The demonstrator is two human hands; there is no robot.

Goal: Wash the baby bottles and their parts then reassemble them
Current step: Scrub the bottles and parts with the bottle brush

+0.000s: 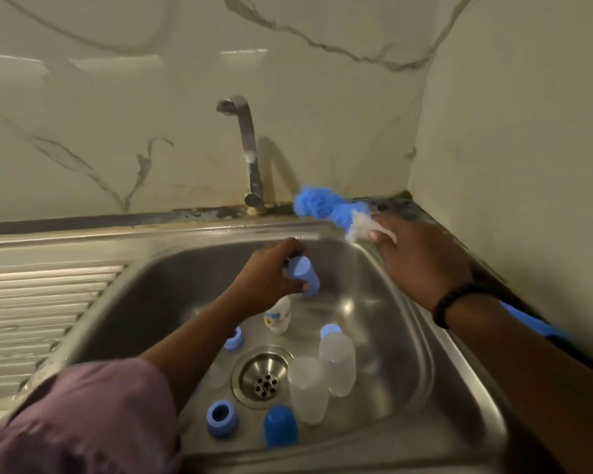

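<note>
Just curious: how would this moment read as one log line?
left hand: holds blue cap over sink | right hand: on bottle brush | tap: no water seen

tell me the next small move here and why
Probably close the right hand round the bottle brush and bring it to the blue cap: the left hand already holds that cap over the sink, unwashed.

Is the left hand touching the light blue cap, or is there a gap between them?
Touching. In the head view the left hand grips the light blue cap above the sink, fingers wrapped around it.
</note>
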